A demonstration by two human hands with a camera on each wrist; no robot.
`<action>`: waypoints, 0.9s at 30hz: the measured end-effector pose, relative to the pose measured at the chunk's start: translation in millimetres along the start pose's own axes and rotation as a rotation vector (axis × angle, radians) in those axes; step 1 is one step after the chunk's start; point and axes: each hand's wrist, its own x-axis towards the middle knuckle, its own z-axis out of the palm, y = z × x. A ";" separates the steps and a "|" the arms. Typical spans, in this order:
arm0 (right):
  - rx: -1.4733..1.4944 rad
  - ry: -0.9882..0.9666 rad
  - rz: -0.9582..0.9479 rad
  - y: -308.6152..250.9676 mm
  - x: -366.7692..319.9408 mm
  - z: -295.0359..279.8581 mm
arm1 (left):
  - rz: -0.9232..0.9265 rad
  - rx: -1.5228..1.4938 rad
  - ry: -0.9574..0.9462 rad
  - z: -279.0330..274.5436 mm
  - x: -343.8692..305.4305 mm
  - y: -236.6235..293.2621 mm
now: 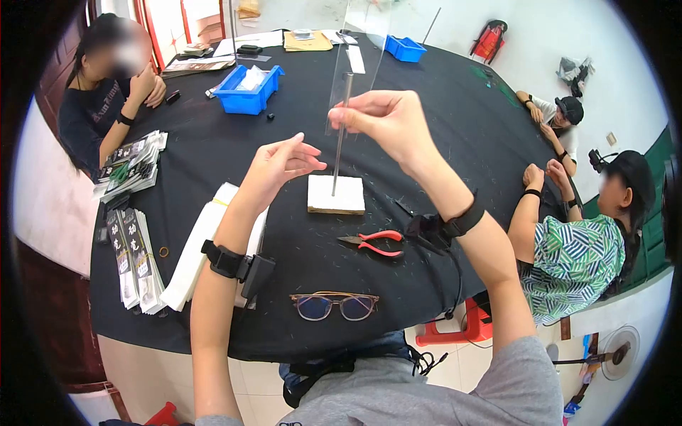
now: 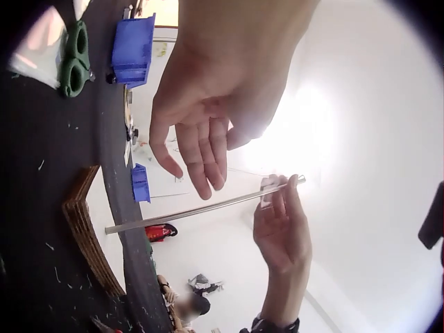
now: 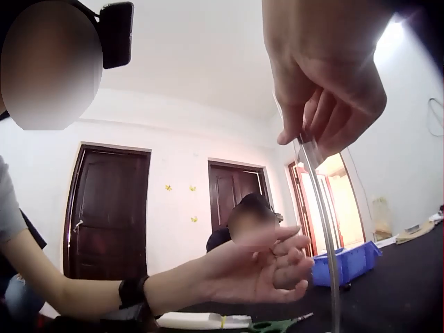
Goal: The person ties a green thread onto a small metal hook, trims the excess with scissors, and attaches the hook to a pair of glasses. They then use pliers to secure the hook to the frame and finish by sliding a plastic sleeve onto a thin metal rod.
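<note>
A thin metal rod [image 1: 337, 162] stands upright in a white-topped block [image 1: 348, 195] with a layered brown edge. My right hand [image 1: 391, 128] pinches a clear plastic sleeve [image 1: 364, 42] beside the rod's upper end, thumb and fingertips right at the rod. The sleeve rises above the hand in the head view. Just left of the rod is my left hand [image 1: 277, 167], its fingers loosely bent and holding nothing. The left wrist view has the left hand [image 2: 215, 104] apart from the rod [image 2: 201, 209], whose top meets the right fingers.
Red-handled pliers [image 1: 373, 240] and eyeglasses [image 1: 334, 306] lie near me on the black cloth. White strips [image 1: 195, 248] and printed packets [image 1: 135, 259] are at left. Blue bins [image 1: 249, 92] stand farther back. Green-handled scissors [image 2: 75, 59] lie by the left side. Other people sit around the table.
</note>
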 end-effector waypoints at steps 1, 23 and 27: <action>0.017 -0.013 0.008 6.2 -2.0 0.2 | -0.014 -0.089 0.028 -3.2 1.5 -4.3; 0.004 -0.093 0.082 82.1 -40.0 15.6 | 0.430 0.281 0.209 46.0 0.5 59.6; 0.017 -0.091 0.065 79.9 -42.3 14.6 | 0.492 0.399 0.252 56.8 12.6 76.6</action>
